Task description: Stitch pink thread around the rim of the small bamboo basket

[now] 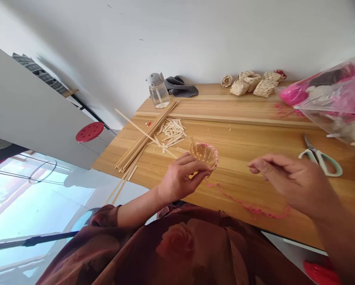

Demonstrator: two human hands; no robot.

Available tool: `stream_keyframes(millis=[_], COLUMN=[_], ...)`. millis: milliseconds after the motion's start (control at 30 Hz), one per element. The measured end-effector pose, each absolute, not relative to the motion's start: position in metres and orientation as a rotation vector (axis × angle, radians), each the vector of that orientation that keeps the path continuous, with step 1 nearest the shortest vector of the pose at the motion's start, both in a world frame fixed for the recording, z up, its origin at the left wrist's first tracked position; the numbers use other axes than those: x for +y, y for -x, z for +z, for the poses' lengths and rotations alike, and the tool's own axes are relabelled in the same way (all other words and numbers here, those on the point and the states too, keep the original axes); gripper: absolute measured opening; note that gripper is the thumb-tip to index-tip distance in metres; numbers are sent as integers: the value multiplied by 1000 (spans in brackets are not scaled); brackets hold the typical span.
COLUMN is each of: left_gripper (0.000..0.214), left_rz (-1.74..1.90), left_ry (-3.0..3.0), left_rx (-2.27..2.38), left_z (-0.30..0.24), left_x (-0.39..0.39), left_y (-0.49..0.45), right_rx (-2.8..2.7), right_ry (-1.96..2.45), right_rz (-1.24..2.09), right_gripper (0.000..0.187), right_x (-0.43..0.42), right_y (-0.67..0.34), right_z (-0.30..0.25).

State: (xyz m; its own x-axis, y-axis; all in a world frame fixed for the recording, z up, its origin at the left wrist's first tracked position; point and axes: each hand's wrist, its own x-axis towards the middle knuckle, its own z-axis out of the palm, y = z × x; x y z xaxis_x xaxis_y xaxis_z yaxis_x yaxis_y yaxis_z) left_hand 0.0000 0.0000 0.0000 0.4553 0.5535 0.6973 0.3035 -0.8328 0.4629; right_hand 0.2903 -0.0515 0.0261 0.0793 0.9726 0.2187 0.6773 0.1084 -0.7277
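My left hand grips a small round woven basket of pale strips, trimmed with pink yarn at its rim, just above the wooden table. A strand of pink yarn runs from the basket across the table and loops back toward my right hand. That hand hovers to the right of the basket with its fingers curled and pinched together. Whether the yarn sits between those fingers is too fine to see.
Long bamboo strips and short offcuts lie at the left. Scissors rest at the right, beside a plastic bag of pink yarn. Finished woven baskets, a glass jar and a grey cloth line the wall.
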Motion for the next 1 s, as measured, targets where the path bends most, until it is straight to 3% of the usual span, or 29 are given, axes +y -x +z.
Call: stream_keyframes(millis=[267, 567, 833, 1000], left_gripper=[5, 16, 25, 21], left_rz=[1316, 1274, 1227, 1273], left_ry=[-2290, -1892, -1757, -1706], left_rx=[944, 1020, 1028, 993], left_z=[-5, 2, 1, 4], left_x=[2, 2, -4, -8], left_y=[14, 7, 5, -2], right_rx=[-1824, -1765, -1303, -1212], right_ry=[2273, 2266, 1547, 1390], right_rz=[340, 442, 1207, 1665], right_gripper=[26, 21, 53, 73], right_x=[-29, -37, -58, -62], right_y=[-341, -347, -267, -210], right_z=[-34, -59, -6, -14])
